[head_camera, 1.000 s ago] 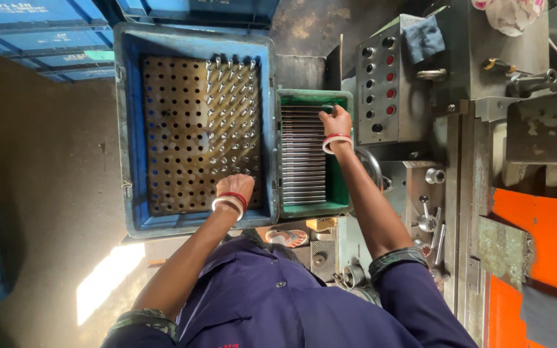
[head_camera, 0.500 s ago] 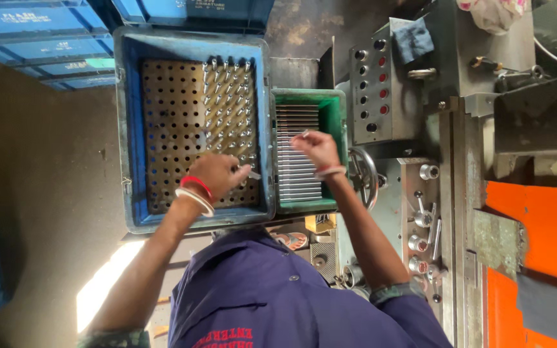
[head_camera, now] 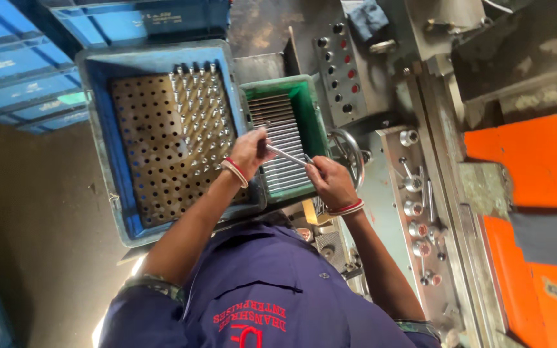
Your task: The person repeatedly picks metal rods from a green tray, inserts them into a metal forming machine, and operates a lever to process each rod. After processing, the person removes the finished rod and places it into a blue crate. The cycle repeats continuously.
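Your left hand (head_camera: 247, 149) and right hand (head_camera: 330, 180) each have their fingers pinched on one end of a thin steel rod (head_camera: 286, 155), held level above the green tray (head_camera: 312, 122) of like rods, beside the blue crate (head_camera: 101, 129). It looks stiff, light and likely slick with oil, so grip near both ends.

Grimy machine bench (head_camera: 381, 193) — carrying a blue crate (head_camera: 98, 129) (perforated rack inside) and green tray (head_camera: 311, 122).
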`<state>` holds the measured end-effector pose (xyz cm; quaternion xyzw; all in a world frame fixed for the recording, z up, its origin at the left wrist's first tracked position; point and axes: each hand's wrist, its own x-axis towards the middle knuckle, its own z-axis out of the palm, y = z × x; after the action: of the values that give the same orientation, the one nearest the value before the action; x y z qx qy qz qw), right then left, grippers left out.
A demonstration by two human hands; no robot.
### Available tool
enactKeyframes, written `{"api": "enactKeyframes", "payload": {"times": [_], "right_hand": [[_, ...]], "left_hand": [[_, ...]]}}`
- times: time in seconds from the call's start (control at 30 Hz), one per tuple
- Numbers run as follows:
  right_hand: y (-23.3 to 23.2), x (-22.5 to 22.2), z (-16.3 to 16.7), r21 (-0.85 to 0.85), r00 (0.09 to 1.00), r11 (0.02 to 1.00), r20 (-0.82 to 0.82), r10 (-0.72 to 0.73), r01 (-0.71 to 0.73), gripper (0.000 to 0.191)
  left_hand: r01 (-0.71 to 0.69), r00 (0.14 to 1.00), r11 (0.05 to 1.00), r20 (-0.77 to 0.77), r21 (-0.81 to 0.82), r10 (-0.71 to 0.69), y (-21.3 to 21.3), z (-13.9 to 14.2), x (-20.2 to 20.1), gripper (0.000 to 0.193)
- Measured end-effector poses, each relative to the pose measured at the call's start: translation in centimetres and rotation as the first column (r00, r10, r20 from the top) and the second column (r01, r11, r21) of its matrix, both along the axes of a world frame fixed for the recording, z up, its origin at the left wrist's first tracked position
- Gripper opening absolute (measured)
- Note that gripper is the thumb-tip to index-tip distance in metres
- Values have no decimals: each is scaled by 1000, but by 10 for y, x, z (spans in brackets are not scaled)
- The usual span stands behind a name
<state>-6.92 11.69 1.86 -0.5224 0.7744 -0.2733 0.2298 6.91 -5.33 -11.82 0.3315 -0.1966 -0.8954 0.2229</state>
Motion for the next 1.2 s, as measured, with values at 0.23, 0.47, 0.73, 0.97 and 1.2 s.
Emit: {"api": "enactKeyframes", "payload": {"times": [0.23,0.47,0.73,0.97,1.2], "right_hand": [[40,23,-6,-241,949,967,-281,-145,77,17],[66,14,-4,-108,979,979,-87,-182,173,30],[95,-15,35,-208,998,977,11,-57,58,14],[89,-4,59,-292,845,925,-533,52,-241,12],[97,-2,42,-294,979,947,-189,74,-128,11]], "left_hand": [[213,975,962,-99,172,-198,39,9,-48,19],[-30,995,890,-97,-454,-16,70,56,-80,20],[365,931,292,341,-884,-129,76,115,-51,39],[511,845,519,287,-686,-451,69,111,-54,41],[670,738,547,368,-502,-566,72,137,-42,37]]}}
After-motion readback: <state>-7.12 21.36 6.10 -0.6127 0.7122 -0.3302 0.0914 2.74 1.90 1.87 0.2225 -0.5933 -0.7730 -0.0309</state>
